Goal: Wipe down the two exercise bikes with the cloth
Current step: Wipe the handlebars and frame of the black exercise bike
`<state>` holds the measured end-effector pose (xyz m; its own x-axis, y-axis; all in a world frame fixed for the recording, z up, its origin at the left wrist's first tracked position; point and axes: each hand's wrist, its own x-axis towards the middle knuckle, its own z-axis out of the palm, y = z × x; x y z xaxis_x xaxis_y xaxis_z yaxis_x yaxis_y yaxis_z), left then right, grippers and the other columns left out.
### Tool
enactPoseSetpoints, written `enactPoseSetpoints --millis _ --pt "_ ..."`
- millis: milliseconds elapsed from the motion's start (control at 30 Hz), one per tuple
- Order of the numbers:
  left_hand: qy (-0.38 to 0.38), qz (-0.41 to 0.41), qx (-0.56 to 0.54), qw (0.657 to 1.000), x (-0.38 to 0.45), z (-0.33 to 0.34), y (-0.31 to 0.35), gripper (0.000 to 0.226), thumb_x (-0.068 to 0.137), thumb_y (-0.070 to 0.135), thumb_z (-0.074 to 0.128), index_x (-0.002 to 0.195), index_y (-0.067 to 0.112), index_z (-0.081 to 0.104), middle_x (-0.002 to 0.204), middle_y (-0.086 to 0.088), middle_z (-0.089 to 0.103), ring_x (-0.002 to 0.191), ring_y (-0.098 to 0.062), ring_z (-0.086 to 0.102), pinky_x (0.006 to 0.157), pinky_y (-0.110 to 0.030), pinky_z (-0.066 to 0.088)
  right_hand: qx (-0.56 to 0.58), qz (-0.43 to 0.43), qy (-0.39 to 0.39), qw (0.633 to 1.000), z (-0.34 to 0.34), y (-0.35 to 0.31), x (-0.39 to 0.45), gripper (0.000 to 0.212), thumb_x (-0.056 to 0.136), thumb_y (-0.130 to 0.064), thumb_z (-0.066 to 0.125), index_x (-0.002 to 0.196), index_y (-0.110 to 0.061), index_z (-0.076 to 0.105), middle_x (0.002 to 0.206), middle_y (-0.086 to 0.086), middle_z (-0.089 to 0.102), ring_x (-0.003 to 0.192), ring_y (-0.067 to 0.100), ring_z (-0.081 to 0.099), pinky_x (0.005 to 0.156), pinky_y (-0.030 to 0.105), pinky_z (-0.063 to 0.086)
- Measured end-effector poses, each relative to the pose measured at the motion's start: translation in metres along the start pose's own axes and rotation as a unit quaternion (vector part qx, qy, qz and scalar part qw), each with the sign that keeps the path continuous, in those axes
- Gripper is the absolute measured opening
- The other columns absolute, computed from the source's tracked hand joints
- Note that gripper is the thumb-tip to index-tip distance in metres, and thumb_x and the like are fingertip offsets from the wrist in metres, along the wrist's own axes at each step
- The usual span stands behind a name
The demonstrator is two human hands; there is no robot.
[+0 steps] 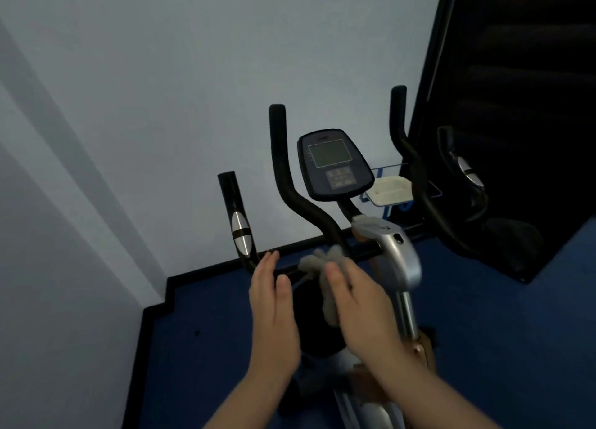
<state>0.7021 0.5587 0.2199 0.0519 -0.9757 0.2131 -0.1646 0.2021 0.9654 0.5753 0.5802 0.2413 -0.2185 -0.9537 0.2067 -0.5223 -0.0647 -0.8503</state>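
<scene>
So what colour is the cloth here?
Light grey cloth, held in the right hand; the head view shows it.

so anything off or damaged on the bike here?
Nothing stands out. The bike's console and handlebar look intact. The right hand holds the cloth at the bar; the left hand is open beside it.

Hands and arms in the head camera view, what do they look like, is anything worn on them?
The left hand and right hand are bare: no gloves, rings or watch show. Both forearms are bare as far as the bottom edge, with no sleeves in view. The picture is dim and somewhat blurred.
</scene>
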Motion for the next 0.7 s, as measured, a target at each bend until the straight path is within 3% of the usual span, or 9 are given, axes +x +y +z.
enactPoseSetpoints --millis 67,133,200,267,400,467,567,700 --pt "-0.028 -0.014 -0.025 0.999 -0.006 0.005 -0.001 0.041 0.094 0.061 0.027 0.132 0.048 0.039 0.135 0.031 0.04 0.125 0.016 0.038 0.101 -0.008 0.031 0.065 0.022 0.035 0.997 0.002 0.009 -0.019 0.027 0.097 -0.048 0.041 0.116 -0.038 0.057 0.113 -0.02 0.058 0.106 -0.005 0.053 0.089 0.023 0.044" --pt "-0.044 -0.031 -0.054 0.997 -0.008 0.009 -0.003 0.041 0.094 0.053 0.029 0.129 0.041 0.047 0.122 0.024 0.057 0.114 0.008 0.053 0.093 -0.011 0.042 0.031 -0.003 0.01 0.999 0.003 0.01 -0.022 0.025 0.1 -0.038 0.045 0.124 -0.037 0.052 0.119 -0.018 0.053 0.113 -0.004 0.049 0.094 0.022 0.042" --pt "-0.044 -0.032 -0.06 0.997 -0.006 0.011 -0.004 0.041 0.097 0.046 0.029 0.127 0.033 0.054 0.112 0.017 0.066 0.104 0.004 0.06 0.083 -0.009 0.046 -0.041 -0.008 0.004 0.999 0.004 0.004 -0.007 0.022 0.101 -0.035 0.043 0.119 -0.029 0.054 0.114 -0.01 0.055 0.109 0.006 0.052 0.092 0.031 0.046" --pt "-0.042 -0.027 -0.054 0.997 -0.005 0.011 -0.004 0.039 0.101 0.042 0.029 0.122 0.032 0.06 0.108 0.017 0.068 0.101 0.004 0.061 0.078 -0.007 0.045 -0.083 0.014 0.031 0.996 0.008 -0.003 0.006 0.023 0.102 -0.039 0.04 0.11 -0.025 0.056 0.107 -0.008 0.057 0.102 0.01 0.055 0.086 0.036 0.048" --pt "-0.031 -0.018 -0.04 0.999 -0.011 0.009 -0.006 0.044 0.097 0.052 0.027 0.12 0.035 0.061 0.105 0.029 0.066 0.099 0.008 0.061 0.078 -0.006 0.045 0.016 0.019 0.111 0.993 0.021 0.006 -0.026 0.018 0.1 -0.041 0.04 0.113 -0.035 0.052 0.111 -0.016 0.055 0.109 0.001 0.051 0.09 0.026 0.045" --pt "-0.03 -0.013 -0.035 0.999 -0.012 0.008 -0.006 0.042 0.095 0.055 0.026 0.115 0.04 0.06 0.1 0.031 0.065 0.096 0.008 0.061 0.073 -0.004 0.045 0.008 0.018 0.091 0.996 0.016 0.011 -0.032 0.028 0.099 -0.044 0.037 0.119 -0.031 0.052 0.111 -0.014 0.054 0.107 0.001 0.052 0.09 0.03 0.048" --pt "-0.029 -0.014 -0.026 0.999 -0.011 0.008 -0.002 0.041 0.093 0.057 0.025 0.11 0.043 0.06 0.098 0.03 0.066 0.095 0.009 0.061 0.073 -0.004 0.044 -0.115 0.008 0.04 0.992 0.005 0.004 -0.004 0.039 0.097 -0.051 0.028 0.107 -0.023 0.054 0.101 -0.007 0.057 0.093 0.01 0.057 0.08 0.04 0.051" --pt "-0.033 -0.022 -0.037 0.999 -0.013 0.007 -0.006 0.046 0.094 0.056 0.026 0.115 0.038 0.062 0.1 0.024 0.068 0.097 0.009 0.061 0.075 -0.004 0.044 -0.042 0.017 0.114 0.992 0.017 0.004 -0.015 0.027 0.099 -0.045 0.038 0.103 -0.022 0.053 0.099 -0.006 0.059 0.093 0.011 0.059 0.08 0.042 0.052"
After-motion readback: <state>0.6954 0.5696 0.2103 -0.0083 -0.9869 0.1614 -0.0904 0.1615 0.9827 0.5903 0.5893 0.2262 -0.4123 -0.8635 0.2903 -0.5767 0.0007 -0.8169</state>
